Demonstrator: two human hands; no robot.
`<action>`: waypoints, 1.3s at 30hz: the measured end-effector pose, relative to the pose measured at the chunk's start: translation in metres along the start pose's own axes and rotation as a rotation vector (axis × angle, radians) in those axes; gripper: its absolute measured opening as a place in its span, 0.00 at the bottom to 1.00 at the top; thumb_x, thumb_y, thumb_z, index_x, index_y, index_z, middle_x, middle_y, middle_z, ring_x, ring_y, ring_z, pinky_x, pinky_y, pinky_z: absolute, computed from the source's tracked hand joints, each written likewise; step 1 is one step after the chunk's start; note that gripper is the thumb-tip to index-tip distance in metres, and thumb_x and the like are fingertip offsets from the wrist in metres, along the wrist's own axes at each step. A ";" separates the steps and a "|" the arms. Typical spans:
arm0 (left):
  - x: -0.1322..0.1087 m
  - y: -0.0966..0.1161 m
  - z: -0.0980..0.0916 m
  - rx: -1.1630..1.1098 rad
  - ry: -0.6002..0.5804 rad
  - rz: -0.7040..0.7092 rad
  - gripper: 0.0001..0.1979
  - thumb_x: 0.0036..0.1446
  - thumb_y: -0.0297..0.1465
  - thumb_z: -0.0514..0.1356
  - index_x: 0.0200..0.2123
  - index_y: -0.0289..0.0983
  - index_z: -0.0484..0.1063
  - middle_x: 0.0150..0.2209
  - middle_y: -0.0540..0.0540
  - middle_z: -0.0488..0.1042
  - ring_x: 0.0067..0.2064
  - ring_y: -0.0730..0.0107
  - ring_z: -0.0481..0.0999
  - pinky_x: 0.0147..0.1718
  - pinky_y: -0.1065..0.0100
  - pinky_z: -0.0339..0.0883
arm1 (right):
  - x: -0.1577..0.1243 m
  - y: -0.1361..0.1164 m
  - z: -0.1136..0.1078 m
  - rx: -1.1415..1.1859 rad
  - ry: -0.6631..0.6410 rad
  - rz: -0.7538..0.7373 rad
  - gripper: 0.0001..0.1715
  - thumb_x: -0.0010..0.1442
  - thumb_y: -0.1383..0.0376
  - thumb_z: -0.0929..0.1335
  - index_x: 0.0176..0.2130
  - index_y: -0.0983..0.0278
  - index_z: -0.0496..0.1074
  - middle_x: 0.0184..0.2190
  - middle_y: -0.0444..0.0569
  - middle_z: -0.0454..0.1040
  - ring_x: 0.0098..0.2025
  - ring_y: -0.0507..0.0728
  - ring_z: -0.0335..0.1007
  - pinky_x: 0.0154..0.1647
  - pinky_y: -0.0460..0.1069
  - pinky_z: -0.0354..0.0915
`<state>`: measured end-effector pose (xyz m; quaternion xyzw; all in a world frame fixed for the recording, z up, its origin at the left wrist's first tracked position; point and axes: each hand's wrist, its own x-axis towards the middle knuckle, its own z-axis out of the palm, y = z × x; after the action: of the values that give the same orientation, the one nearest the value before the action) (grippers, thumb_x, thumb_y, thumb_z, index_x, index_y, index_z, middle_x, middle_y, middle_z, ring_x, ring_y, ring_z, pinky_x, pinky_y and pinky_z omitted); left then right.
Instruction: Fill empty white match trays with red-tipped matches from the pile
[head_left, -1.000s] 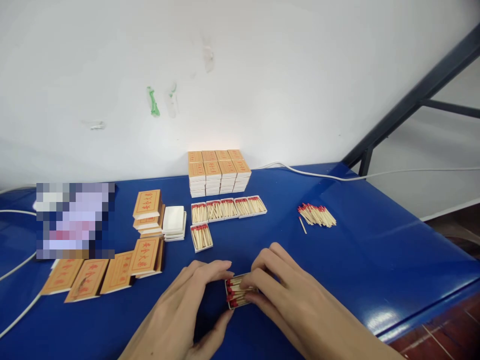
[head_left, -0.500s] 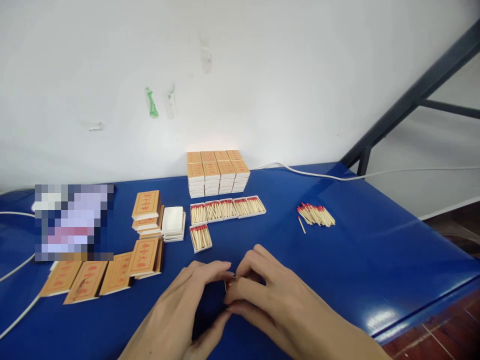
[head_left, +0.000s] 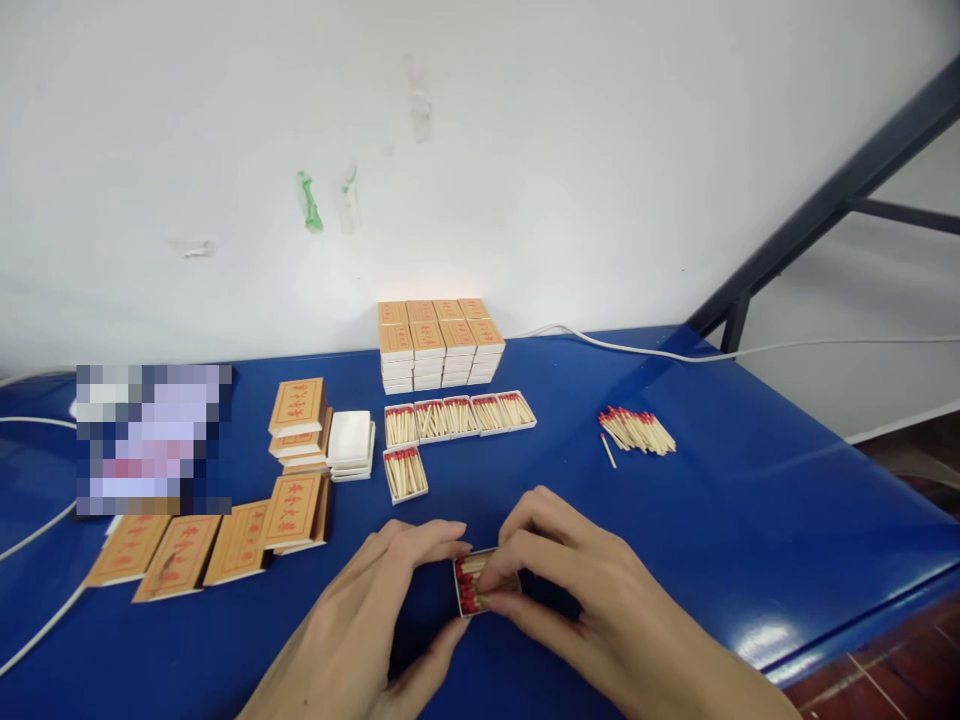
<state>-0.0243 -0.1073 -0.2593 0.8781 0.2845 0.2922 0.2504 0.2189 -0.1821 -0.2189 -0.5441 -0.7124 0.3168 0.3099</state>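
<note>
A white matchbox tray of red-headed matches lies on the blue table near its front. My left hand steadies the tray from the left, fingertips at its far corner and thumb at its near corner. Over the tray's right part, my right hand has its thumb and fingers closed on matches inside; the fingers hide part of the contents. Beyond my hands stands a single filled tray, with a row of several filled trays behind it. A loose pile of matches lies to the right.
Stacked matchboxes stand against the wall. On the left are orange matchbox sleeves, white empty trays and more sleeves laid out. A blurred-out device sits far left. A white cable runs along the back.
My right hand has shifted slightly right and its fingers have lifted off the tray's left end, exposing the match heads. The left hand has stayed nearly still.
</note>
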 end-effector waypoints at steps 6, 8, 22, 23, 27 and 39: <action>0.000 0.000 0.000 0.004 -0.021 0.012 0.27 0.73 0.31 0.63 0.71 0.51 0.63 0.59 0.52 0.86 0.58 0.73 0.89 0.59 0.74 0.81 | -0.003 0.001 -0.002 -0.052 0.043 0.027 0.07 0.77 0.66 0.73 0.51 0.52 0.79 0.50 0.43 0.75 0.51 0.52 0.77 0.53 0.47 0.75; 0.000 0.000 -0.001 0.010 -0.028 0.005 0.27 0.74 0.31 0.63 0.72 0.51 0.63 0.61 0.52 0.85 0.59 0.74 0.88 0.60 0.74 0.80 | -0.006 0.002 -0.002 -0.138 0.099 0.037 0.15 0.74 0.64 0.75 0.57 0.51 0.78 0.54 0.45 0.74 0.53 0.54 0.78 0.54 0.49 0.77; 0.001 0.002 -0.002 0.081 0.024 0.004 0.28 0.73 0.34 0.62 0.73 0.50 0.63 0.63 0.51 0.83 0.61 0.74 0.87 0.59 0.74 0.81 | -0.019 0.007 0.022 -0.496 0.282 -0.003 0.37 0.65 0.54 0.80 0.67 0.58 0.70 0.49 0.54 0.77 0.48 0.66 0.78 0.44 0.61 0.82; 0.001 0.002 -0.002 0.077 0.028 0.003 0.28 0.73 0.33 0.62 0.73 0.50 0.63 0.62 0.51 0.83 0.60 0.74 0.88 0.59 0.74 0.81 | -0.019 0.007 0.019 -0.465 0.240 0.024 0.42 0.64 0.53 0.81 0.69 0.57 0.69 0.51 0.54 0.77 0.49 0.66 0.79 0.45 0.61 0.82; 0.000 0.002 -0.003 0.081 0.029 0.027 0.28 0.73 0.32 0.61 0.72 0.49 0.64 0.60 0.51 0.84 0.59 0.75 0.88 0.59 0.75 0.81 | -0.014 0.008 0.002 -0.269 0.025 0.149 0.41 0.69 0.58 0.79 0.73 0.47 0.67 0.57 0.49 0.74 0.56 0.61 0.77 0.55 0.57 0.81; -0.001 0.000 0.000 0.077 0.023 0.011 0.27 0.73 0.33 0.62 0.72 0.48 0.64 0.62 0.49 0.83 0.61 0.74 0.87 0.61 0.74 0.80 | -0.005 0.008 -0.008 -0.160 -0.069 0.232 0.28 0.74 0.54 0.76 0.68 0.45 0.70 0.60 0.46 0.71 0.62 0.61 0.69 0.63 0.59 0.75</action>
<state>-0.0247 -0.1077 -0.2592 0.8851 0.2937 0.2926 0.2115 0.2312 -0.1845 -0.2205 -0.6346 -0.6779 0.3111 0.2024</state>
